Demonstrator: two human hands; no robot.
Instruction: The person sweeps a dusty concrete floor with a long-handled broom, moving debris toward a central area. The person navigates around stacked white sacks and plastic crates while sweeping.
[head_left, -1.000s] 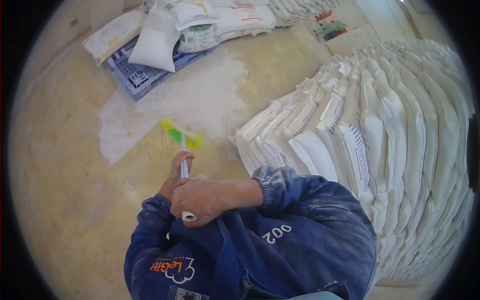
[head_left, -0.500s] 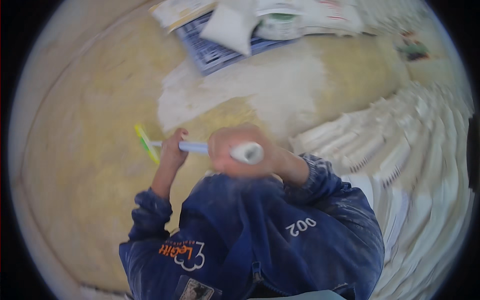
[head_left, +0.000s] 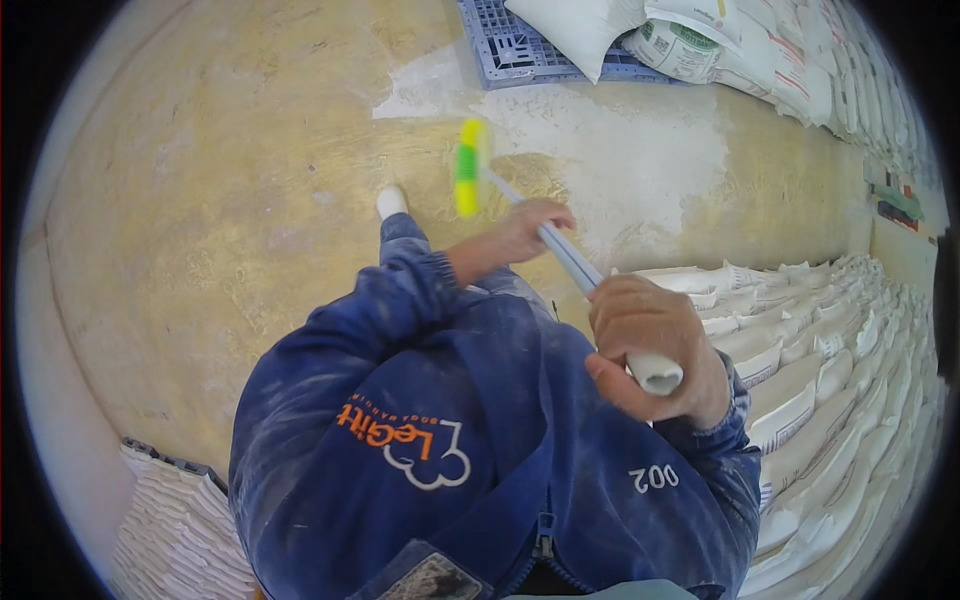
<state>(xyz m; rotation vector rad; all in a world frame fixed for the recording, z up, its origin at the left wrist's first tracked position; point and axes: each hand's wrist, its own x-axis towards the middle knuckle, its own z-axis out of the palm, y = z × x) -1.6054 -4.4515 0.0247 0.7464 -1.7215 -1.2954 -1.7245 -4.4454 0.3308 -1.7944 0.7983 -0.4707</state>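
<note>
A long-handled broom (head_left: 577,262) slants across in front of me, its yellow and green head (head_left: 468,168) blurred near the floor at the far end. My left hand (head_left: 530,228) is closed around the pale handle partway down. Closer to my body, my right hand (head_left: 655,340) wraps round the upper end, and the handle's open white tip pokes out below the fist. White powder (head_left: 610,160) covers a patch of the yellowish floor beyond the broom.
A blue plastic pallet (head_left: 515,60) carrying white sacks (head_left: 580,25) stands at the far side. Rows of stacked white sacks (head_left: 830,370) fill the right, and another stack (head_left: 175,530) sits at lower left. One white shoe (head_left: 391,203) shows on the floor.
The broom head has swung right and away from me, and both hands have moved right with the handle. My view has turned, so the pallet appears further right; my foot has come into view.
</note>
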